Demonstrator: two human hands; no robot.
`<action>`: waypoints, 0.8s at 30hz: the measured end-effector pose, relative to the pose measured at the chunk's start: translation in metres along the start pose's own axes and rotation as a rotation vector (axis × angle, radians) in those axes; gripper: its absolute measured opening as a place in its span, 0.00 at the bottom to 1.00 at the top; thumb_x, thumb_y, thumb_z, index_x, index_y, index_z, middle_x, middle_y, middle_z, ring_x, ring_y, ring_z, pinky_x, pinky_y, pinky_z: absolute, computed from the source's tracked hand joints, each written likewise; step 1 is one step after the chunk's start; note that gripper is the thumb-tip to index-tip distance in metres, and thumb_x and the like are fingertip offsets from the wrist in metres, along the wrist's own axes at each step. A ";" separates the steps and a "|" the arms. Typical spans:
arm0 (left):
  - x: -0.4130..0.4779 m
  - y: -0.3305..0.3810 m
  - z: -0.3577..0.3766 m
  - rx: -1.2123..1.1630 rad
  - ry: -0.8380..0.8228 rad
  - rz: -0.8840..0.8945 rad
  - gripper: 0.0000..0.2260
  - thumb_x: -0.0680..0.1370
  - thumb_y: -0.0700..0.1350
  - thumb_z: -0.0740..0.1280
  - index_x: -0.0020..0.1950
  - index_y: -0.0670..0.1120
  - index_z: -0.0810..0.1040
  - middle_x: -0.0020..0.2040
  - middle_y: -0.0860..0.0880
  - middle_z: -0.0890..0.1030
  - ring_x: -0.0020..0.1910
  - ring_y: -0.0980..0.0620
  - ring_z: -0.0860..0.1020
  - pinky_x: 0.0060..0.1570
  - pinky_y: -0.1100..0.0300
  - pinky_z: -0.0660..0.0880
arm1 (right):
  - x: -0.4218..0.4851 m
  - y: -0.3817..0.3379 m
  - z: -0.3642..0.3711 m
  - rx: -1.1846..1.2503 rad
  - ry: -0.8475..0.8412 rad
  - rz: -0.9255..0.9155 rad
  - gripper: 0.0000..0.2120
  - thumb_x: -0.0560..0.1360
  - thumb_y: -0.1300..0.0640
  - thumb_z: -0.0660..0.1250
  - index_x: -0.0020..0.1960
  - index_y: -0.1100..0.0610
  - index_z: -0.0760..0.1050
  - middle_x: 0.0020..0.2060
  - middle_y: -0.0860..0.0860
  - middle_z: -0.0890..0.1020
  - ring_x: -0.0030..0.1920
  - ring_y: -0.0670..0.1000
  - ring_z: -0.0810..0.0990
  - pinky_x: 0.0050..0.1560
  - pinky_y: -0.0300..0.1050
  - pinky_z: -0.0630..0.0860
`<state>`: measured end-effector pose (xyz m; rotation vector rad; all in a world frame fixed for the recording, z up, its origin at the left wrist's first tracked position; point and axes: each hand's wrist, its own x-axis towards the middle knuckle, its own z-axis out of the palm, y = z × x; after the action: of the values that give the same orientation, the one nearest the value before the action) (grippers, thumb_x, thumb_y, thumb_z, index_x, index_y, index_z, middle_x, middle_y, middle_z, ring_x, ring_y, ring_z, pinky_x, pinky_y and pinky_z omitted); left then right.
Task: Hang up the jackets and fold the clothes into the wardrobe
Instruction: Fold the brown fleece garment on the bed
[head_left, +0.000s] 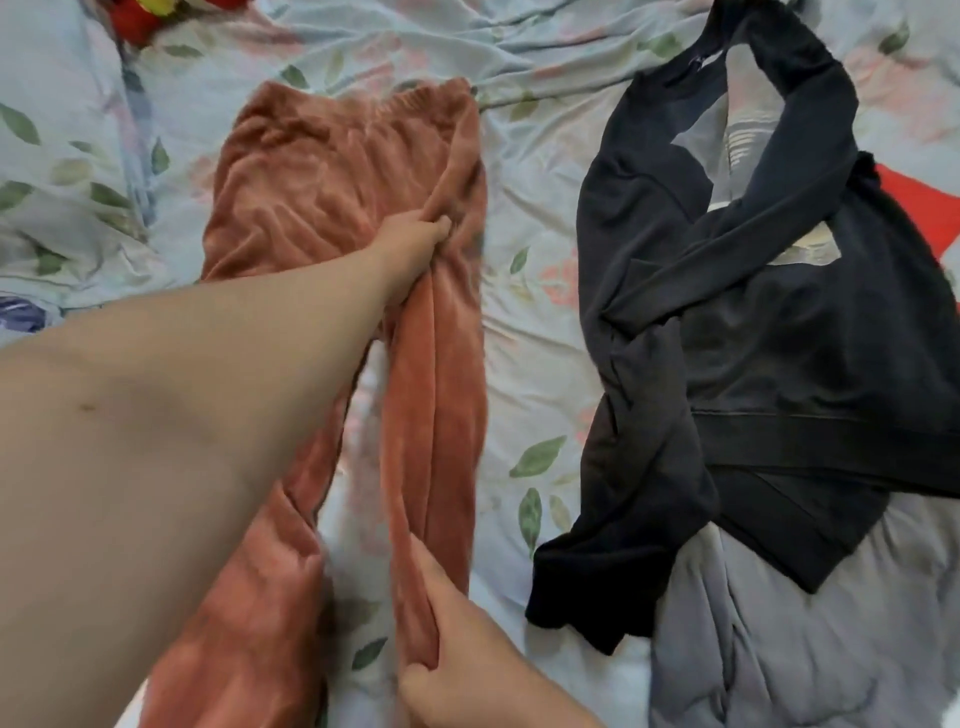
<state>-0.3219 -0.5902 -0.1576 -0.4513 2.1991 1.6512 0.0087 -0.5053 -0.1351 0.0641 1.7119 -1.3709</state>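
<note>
Rust-orange velvet trousers (322, 171) lie flat on the bed, waistband at the far end, legs running toward me. My left hand (415, 239) reaches across them and pinches the fabric near the crotch on the right side. My right hand (452, 649) grips the lower end of the right leg near the bottom of the view. A black sweatshirt (769, 374) lies crumpled to the right, its sleeves crossed over its body.
The bed has a pale blue floral sheet (535, 171). A grey quilted garment (779, 649) lies under the sweatshirt's lower edge. Something red (914, 208) peeks out at the right edge, and a red and yellow item (140, 15) sits at the top left.
</note>
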 end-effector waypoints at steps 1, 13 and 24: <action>0.003 0.000 -0.017 -0.066 -0.002 -0.016 0.12 0.79 0.46 0.66 0.61 0.46 0.81 0.53 0.45 0.85 0.53 0.46 0.83 0.58 0.49 0.79 | 0.006 -0.008 0.008 -0.014 -0.016 -0.013 0.47 0.69 0.54 0.63 0.76 0.29 0.40 0.70 0.42 0.71 0.66 0.41 0.73 0.69 0.38 0.69; 0.005 -0.061 -0.237 -0.100 0.223 -0.129 0.09 0.83 0.49 0.60 0.56 0.50 0.79 0.47 0.51 0.81 0.42 0.54 0.80 0.39 0.61 0.79 | 0.114 -0.085 0.161 -0.115 -0.180 0.023 0.47 0.75 0.55 0.63 0.78 0.40 0.33 0.75 0.53 0.62 0.74 0.54 0.65 0.75 0.45 0.60; -0.243 -0.229 -0.263 0.024 0.259 -0.280 0.11 0.71 0.55 0.65 0.45 0.51 0.81 0.42 0.49 0.82 0.44 0.49 0.81 0.48 0.54 0.77 | 0.060 -0.007 0.135 -0.519 0.330 -0.163 0.16 0.71 0.43 0.64 0.56 0.45 0.78 0.49 0.40 0.78 0.51 0.42 0.74 0.55 0.39 0.71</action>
<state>-0.0260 -0.8949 -0.1728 -0.9667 2.2041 1.4839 0.0517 -0.6441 -0.1648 -0.1532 2.3499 -1.0260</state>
